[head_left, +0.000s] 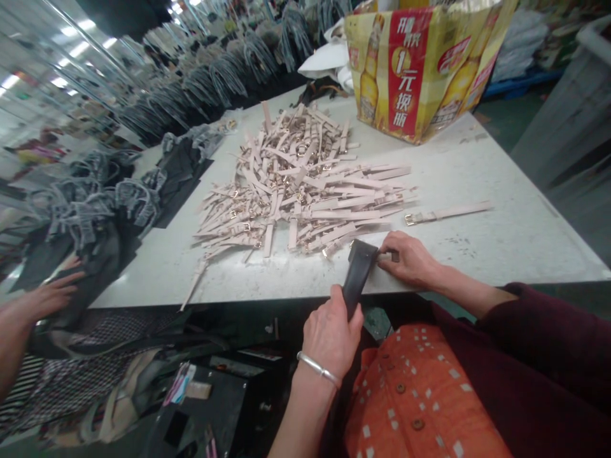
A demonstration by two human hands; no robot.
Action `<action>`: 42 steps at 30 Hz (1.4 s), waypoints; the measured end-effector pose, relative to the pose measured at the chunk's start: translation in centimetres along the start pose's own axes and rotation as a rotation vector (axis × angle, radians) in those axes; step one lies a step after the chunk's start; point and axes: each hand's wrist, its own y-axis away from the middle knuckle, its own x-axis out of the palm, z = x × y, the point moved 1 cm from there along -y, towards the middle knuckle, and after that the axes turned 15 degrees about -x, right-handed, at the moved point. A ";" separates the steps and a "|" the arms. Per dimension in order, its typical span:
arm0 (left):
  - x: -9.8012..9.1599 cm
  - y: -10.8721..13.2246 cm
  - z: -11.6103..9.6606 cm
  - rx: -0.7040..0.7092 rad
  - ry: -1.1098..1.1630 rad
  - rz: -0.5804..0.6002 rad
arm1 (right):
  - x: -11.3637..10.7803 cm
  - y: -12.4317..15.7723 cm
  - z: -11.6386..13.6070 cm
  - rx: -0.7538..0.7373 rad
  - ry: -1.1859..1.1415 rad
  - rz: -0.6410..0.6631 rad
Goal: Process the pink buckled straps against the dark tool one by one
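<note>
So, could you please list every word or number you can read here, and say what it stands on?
"1元换瓶": red panel on the cardboard box, beside printed beer bottles.
Line above it on the same panel: too blurred to read.
Red oval logo on the box: too small to read.
Pink straps and the dark strap: no text.

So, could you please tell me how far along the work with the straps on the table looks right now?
One pale strap lies by itself, apart from the heap, possibly already handled. In hand: the left hand grips a dark strap while the right hand pinches its upper end at the table edge. Left: the big pile of pale straps looks unsorted, so most seems to remain.
</note>
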 end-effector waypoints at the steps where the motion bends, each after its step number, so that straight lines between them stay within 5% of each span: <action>1: -0.2 -0.3 -0.2 -0.002 0.006 0.002 | 0.0 0.0 0.0 0.004 -0.008 0.003; 6: -0.6 -0.9 -0.1 -0.010 0.040 0.014 | -0.3 -0.1 0.0 -0.016 -0.063 0.045; 17: -0.3 0.9 5.4 -0.116 0.249 0.086 | -0.5 0.0 0.1 -0.081 -0.087 0.139; 22: 0.1 1.4 4.9 -0.075 0.254 0.152 | -0.5 0.1 -0.1 -0.099 -0.085 0.136; 30: 0.0 -1.3 3.8 -0.042 0.232 0.085 | -0.5 0.1 -0.1 -0.103 -0.056 0.153; 42: 0.4 0.8 4.6 -0.031 0.250 0.088 | -0.1 0.3 -0.5 -0.164 -0.042 0.167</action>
